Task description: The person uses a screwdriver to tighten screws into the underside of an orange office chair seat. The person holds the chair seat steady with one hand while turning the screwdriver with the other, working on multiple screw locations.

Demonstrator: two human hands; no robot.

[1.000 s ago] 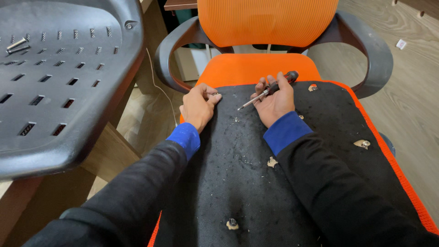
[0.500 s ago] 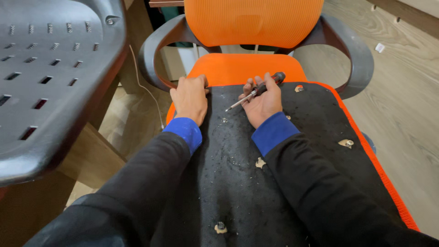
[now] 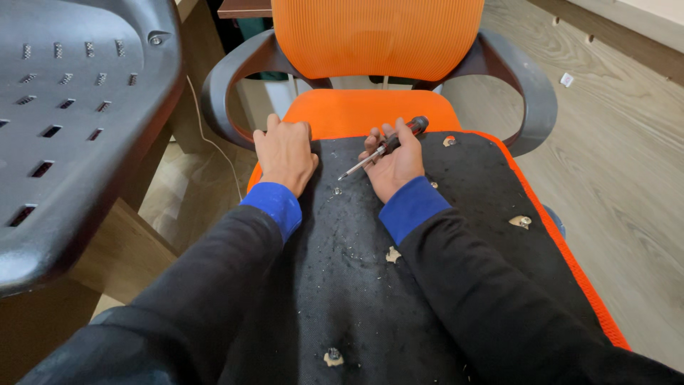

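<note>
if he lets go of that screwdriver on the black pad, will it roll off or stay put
The screwdriver has a round handle and thin shaft, so it could roll a little. The black pad looks rough and fairly level, which probably stops it quickly. It looks stiff and light: the right hand holds it with fingers alone.

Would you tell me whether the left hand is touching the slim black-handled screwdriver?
Apart: in the head view the left hand rests flat, with dark fabric between it and the screwdriver.

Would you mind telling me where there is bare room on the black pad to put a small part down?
Between the forearms, the black pad lies bare, and also right of the right hand. It is crowded near the screwdriver and left hand.
</note>
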